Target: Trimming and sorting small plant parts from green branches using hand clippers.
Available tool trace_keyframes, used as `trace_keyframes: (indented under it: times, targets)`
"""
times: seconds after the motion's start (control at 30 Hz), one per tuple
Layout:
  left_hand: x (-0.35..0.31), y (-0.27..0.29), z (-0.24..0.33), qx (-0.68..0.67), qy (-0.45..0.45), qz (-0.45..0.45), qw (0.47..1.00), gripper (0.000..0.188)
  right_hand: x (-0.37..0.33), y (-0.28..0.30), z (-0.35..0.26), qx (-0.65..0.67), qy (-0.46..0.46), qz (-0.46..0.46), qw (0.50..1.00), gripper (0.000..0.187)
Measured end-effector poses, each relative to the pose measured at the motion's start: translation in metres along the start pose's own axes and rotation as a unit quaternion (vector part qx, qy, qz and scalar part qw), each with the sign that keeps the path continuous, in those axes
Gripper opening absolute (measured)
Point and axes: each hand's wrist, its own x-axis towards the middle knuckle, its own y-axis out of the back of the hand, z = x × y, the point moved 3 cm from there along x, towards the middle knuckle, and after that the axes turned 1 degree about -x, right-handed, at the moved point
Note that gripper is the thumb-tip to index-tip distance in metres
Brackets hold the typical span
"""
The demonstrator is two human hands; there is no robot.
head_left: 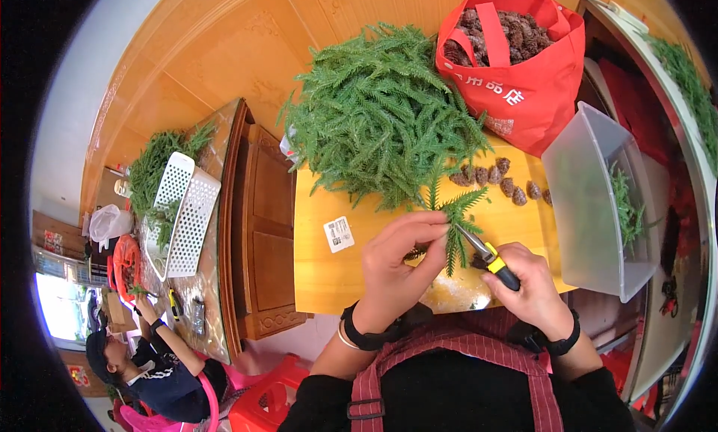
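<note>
My left hand (400,264) pinches a small green artificial-looking fir sprig (462,201) between thumb and fingertips. My right hand (532,286) is closed around pliers (495,261) with black and yellow handles. Their metal jaws meet the sprig close to my left fingertips; whether they grip its stem is too small to tell. Just beyond my hands, a large heap of green sprigs (381,110) covers the far part of the yellow table (318,271). Several brown pine cones (507,186) lie in a loose row right of the heap.
A red bag (516,106) full of pine cones stands at the back right. Beside the table's right edge is a translucent bin (591,230) with some sprigs inside. At left, another person (161,387) works by a side table holding a white perforated basket (196,222) and greenery.
</note>
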Motion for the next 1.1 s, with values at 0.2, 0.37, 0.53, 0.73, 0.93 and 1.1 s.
trace_keyframes:
  times: [0.2,0.37,0.53,0.73,0.93,1.1]
  targets:
    - [-0.0017,0.0002,-0.0071,-0.146,0.104,-0.014,0.984,0.011,0.0003,0.0004,-0.0015,0.008,-0.033,-0.006,0.999,0.021]
    - [-0.0024,-0.0026,-0.0045,-0.211,0.155,-0.006,0.965,0.012,0.0022,-0.0011,0.0023,-0.002,0.013,0.013,1.0,0.023]
    - [-0.0024,-0.0015,-0.0047,-0.163,0.101,0.011,0.981,0.013,0.0021,-0.0024,0.0025,-0.009,0.033,0.022,0.999,0.016]
    - [-0.0038,-0.0003,-0.0052,-0.093,0.064,0.012,0.993,0.014,0.0039,-0.0024,-0.0013,-0.06,0.044,0.057,0.996,0.019]
    - [-0.0042,0.0022,-0.0065,-0.047,0.015,0.011,0.999,0.014,-0.0006,-0.0058,0.003,0.02,0.022,-0.004,1.0,0.018]
    - [-0.0041,0.0024,-0.0043,-0.017,-0.021,0.023,0.999,0.014,0.0003,-0.0056,0.0007,0.01,-0.003,0.01,1.0,0.019]
